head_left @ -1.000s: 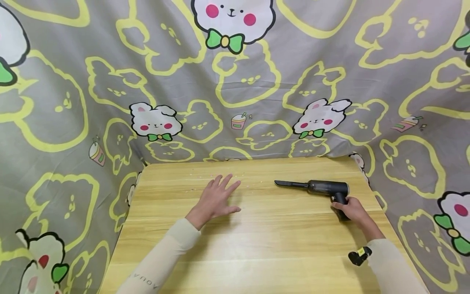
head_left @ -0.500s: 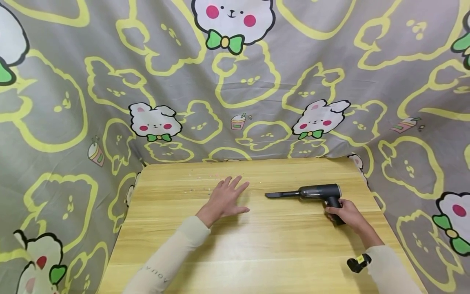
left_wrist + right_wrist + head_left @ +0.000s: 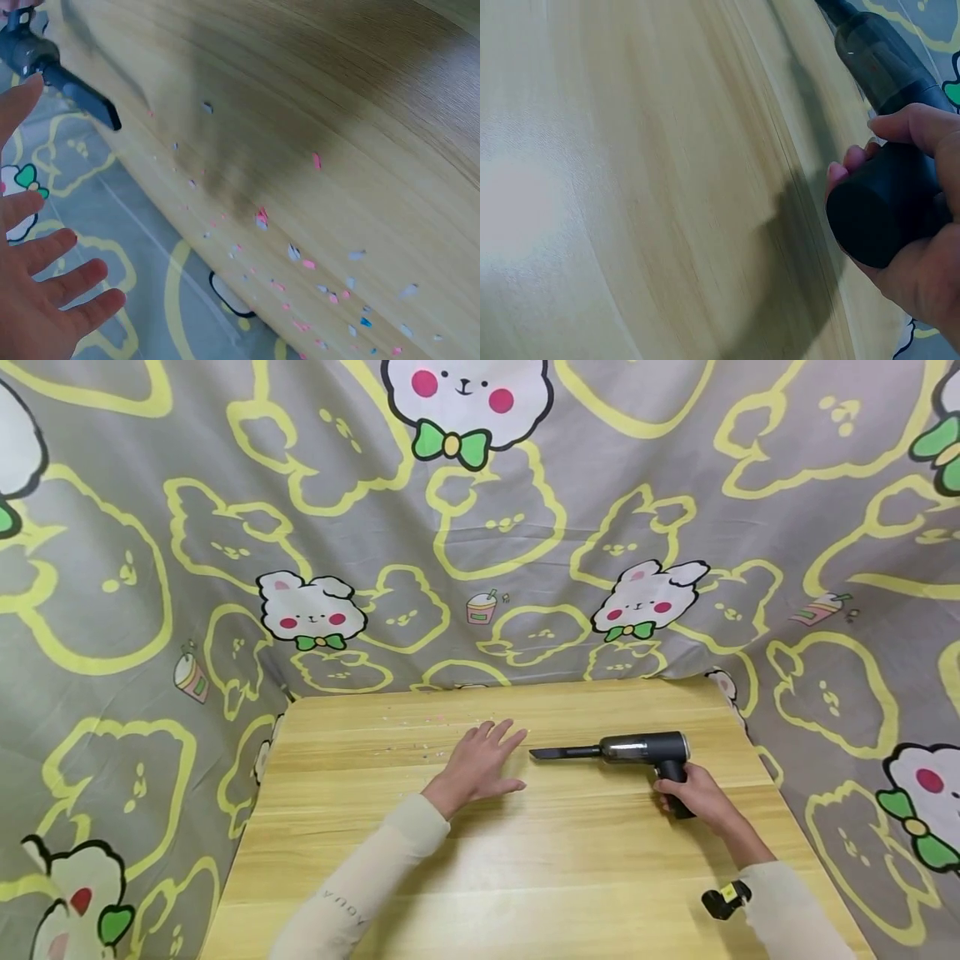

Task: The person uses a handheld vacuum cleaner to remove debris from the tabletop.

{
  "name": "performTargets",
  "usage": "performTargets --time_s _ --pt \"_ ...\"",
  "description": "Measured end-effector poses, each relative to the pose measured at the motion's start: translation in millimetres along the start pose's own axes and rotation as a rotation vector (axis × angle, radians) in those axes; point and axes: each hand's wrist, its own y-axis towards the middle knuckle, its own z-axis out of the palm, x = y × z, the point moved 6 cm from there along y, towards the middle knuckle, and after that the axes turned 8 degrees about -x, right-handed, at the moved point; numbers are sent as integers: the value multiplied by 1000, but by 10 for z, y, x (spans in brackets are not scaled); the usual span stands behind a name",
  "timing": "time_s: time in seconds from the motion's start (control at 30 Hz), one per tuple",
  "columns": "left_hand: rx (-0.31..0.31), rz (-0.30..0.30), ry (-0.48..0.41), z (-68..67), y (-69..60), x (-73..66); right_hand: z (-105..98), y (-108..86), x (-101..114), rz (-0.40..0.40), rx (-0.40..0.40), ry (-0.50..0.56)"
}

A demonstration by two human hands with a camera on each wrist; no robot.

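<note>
A black handheld vacuum (image 3: 643, 748) with a long flat nozzle is at the right in the head view. My right hand (image 3: 701, 795) grips its handle, fingers and thumb wrapped round it, also in the right wrist view (image 3: 922, 217). The nozzle points left, its tip just right of my left hand (image 3: 480, 766). That hand is spread, palm down, holding nothing; in the left wrist view its fingers (image 3: 71, 259) are apart. Small pink, white and blue paper bits (image 3: 309, 264) lie scattered on the wooden table, to the left of and behind my left hand in the head view.
The wooden table (image 3: 540, 860) reaches back to a grey curtain (image 3: 525, 552) with yellow outlines and white rabbit faces, which also hangs on both sides. A small black device with a yellow label (image 3: 726, 899) is at my right wrist.
My left hand has moved to the right, uncovering more of the paper bits. My right hand has carried the vacuum left, bringing its nozzle closer to my left hand.
</note>
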Motion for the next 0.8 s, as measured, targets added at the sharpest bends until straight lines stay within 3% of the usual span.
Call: performTargets --time_s 0.43,0.8 --pt "-69 45 16 70 198 -212 108 -103 110 7 -42 19" --pt "-109 75 5 81 298 -392 187 -153 109 81 -125 -62"
